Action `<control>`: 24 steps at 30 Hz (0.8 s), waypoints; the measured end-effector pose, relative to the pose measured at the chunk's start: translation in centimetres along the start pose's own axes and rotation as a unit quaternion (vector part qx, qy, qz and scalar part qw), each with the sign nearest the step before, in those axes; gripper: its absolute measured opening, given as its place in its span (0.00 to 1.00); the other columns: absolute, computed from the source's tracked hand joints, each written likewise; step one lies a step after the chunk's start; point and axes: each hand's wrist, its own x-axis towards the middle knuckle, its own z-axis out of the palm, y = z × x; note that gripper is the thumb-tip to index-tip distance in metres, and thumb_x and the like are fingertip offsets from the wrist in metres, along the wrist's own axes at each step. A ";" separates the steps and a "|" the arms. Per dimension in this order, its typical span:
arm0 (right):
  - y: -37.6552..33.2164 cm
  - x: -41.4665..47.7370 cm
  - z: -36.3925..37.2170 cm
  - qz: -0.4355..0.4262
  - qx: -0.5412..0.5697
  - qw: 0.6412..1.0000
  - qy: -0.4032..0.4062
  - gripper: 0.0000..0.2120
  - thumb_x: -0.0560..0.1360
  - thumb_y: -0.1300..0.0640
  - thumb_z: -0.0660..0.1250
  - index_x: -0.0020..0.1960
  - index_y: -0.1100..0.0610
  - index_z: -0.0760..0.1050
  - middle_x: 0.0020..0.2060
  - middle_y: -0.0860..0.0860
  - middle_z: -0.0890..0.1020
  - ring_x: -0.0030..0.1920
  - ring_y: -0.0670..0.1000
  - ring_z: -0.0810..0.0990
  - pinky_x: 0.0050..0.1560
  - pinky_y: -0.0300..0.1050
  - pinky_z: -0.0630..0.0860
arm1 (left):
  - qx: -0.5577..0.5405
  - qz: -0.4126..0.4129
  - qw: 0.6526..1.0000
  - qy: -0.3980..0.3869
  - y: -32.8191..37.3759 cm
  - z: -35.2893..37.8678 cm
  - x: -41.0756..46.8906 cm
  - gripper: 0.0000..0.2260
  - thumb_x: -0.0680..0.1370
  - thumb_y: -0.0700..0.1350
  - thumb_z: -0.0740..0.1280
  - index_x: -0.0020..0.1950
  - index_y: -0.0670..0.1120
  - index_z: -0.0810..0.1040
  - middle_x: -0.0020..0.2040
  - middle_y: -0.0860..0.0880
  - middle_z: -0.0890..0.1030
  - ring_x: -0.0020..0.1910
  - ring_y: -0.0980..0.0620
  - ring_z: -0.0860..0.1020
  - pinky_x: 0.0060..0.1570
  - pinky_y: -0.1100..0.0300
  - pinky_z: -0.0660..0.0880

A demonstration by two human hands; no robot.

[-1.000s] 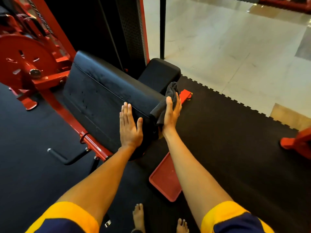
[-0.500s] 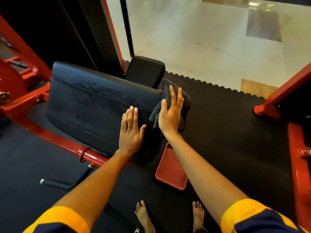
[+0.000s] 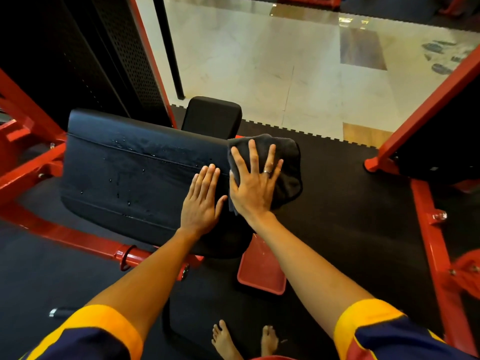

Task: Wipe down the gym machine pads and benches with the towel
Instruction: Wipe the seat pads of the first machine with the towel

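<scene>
Presses dark towel [image 3: 285, 162] against right end of black bench pad [image 3: 130, 172] with right hand [image 3: 253, 188], fingers spread flat. Rests left hand [image 3: 201, 201] flat on pad just beside towel, holding nothing. Shows droplets [image 3: 118, 144] across pad face.

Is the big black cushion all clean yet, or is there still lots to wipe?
Nothing looks finished yet. The right hand presses the towel flat on the right end of the big pad; the left hand rests flat on its face. Water drops dot the face, so that part looks unwiped. Whether the small pad behind is clean, I cannot tell.
</scene>
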 end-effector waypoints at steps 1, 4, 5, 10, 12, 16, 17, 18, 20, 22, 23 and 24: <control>0.4 -1.0 -0.1 -0.035 -0.015 0.999 -0.006 0.28 0.81 0.44 0.60 0.80 0.43 0.65 0.83 0.52 0.58 0.82 0.67 0.46 0.77 0.75 0.47 | -0.002 -0.003 1.000 0.000 0.0 0.1 0.0 0.29 0.86 0.54 0.55 0.81 0.38 0.58 0.82 0.40 0.57 0.82 0.43 0.54 0.80 0.44 0.54; 3.0 -5.5 -0.2 -0.107 -0.009 0.994 -0.029 0.31 0.80 0.44 0.66 0.81 0.44 0.64 0.83 0.52 0.57 0.83 0.65 0.47 0.76 0.75 0.51 | -0.003 -0.005 1.000 -0.003 0.1 0.1 -0.1 0.29 0.85 0.54 0.55 0.82 0.38 0.57 0.83 0.41 0.56 0.83 0.44 0.53 0.81 0.45 0.53; 3.8 -6.5 -0.2 -0.095 0.004 0.995 -0.032 0.31 0.80 0.43 0.67 0.81 0.44 0.64 0.83 0.52 0.56 0.83 0.65 0.47 0.76 0.75 0.53 | -0.004 -0.008 1.000 0.001 0.0 0.1 -0.1 0.29 0.85 0.54 0.55 0.82 0.39 0.57 0.83 0.41 0.56 0.83 0.44 0.53 0.81 0.45 0.52; 0.2 -1.8 0.2 0.094 0.090 0.991 -0.008 0.29 0.82 0.42 0.60 0.81 0.45 0.63 0.84 0.53 0.52 0.82 0.68 0.44 0.76 0.76 0.52 | 0.004 -0.008 1.000 0.007 -0.1 0.4 0.2 0.29 0.86 0.55 0.53 0.82 0.40 0.57 0.83 0.41 0.56 0.82 0.44 0.53 0.81 0.46 0.51; -2.4 -0.8 0.3 0.108 0.053 0.993 -0.010 0.28 0.83 0.41 0.56 0.81 0.46 0.62 0.84 0.52 0.54 0.82 0.68 0.42 0.77 0.76 0.45 | 0.006 -0.004 1.000 0.002 -0.3 0.6 0.1 0.28 0.86 0.54 0.50 0.82 0.40 0.55 0.83 0.41 0.55 0.83 0.44 0.53 0.81 0.45 0.51; -1.5 -6.1 0.3 -0.049 0.011 0.998 -0.024 0.29 0.83 0.42 0.60 0.82 0.47 0.63 0.83 0.51 0.58 0.83 0.61 0.49 0.79 0.71 0.48 | 0.015 0.000 1.000 -0.005 -0.3 0.8 -0.3 0.29 0.85 0.52 0.52 0.83 0.40 0.50 0.83 0.40 0.54 0.83 0.44 0.51 0.80 0.44 0.52; -0.3 -7.0 0.2 -0.078 0.012 0.997 -0.022 0.28 0.83 0.43 0.62 0.81 0.47 0.64 0.82 0.52 0.60 0.83 0.60 0.52 0.79 0.69 0.52 | 0.005 -0.007 1.000 -0.003 -0.3 0.7 -0.3 0.29 0.85 0.52 0.53 0.83 0.39 0.51 0.83 0.40 0.54 0.83 0.45 0.51 0.81 0.46 0.51; 0.7 -7.0 0.0 -0.094 0.009 0.995 -0.015 0.28 0.82 0.43 0.64 0.80 0.46 0.65 0.82 0.52 0.61 0.82 0.60 0.55 0.78 0.67 0.56 | -0.004 -0.010 1.000 -0.002 -0.3 0.6 -0.2 0.29 0.85 0.53 0.53 0.82 0.39 0.53 0.83 0.41 0.55 0.83 0.45 0.51 0.81 0.47 0.50; 2.3 -5.1 -0.2 -0.078 0.000 0.997 -0.005 0.29 0.79 0.39 0.65 0.79 0.42 0.67 0.81 0.54 0.62 0.81 0.62 0.59 0.75 0.66 0.60 | -0.007 -0.011 1.000 -0.004 -0.2 0.3 0.0 0.29 0.86 0.54 0.52 0.82 0.39 0.55 0.83 0.41 0.56 0.83 0.45 0.52 0.81 0.47 0.50; 2.6 -2.4 -0.2 -0.002 0.017 1.000 -0.012 0.31 0.77 0.36 0.65 0.79 0.38 0.66 0.82 0.55 0.57 0.81 0.66 0.54 0.77 0.68 0.57 | -0.002 -0.007 1.000 -0.009 -0.1 0.2 -0.1 0.29 0.86 0.54 0.52 0.82 0.39 0.56 0.83 0.42 0.55 0.83 0.45 0.52 0.81 0.46 0.51; 2.3 -1.4 -0.2 0.037 0.042 0.998 -0.015 0.32 0.76 0.35 0.65 0.79 0.37 0.65 0.83 0.55 0.54 0.81 0.67 0.50 0.78 0.69 0.56 | -0.001 -0.005 1.000 -0.010 -0.1 0.1 -0.1 0.29 0.86 0.54 0.53 0.82 0.39 0.56 0.83 0.42 0.55 0.83 0.45 0.52 0.81 0.45 0.51; 1.9 -0.9 -0.1 0.073 0.074 0.995 -0.013 0.32 0.76 0.36 0.66 0.79 0.37 0.64 0.83 0.55 0.51 0.82 0.66 0.49 0.78 0.69 0.57 | 0.000 -0.004 1.000 -0.010 -0.1 0.0 -0.2 0.28 0.86 0.53 0.53 0.82 0.39 0.56 0.83 0.41 0.55 0.83 0.45 0.52 0.81 0.45 0.52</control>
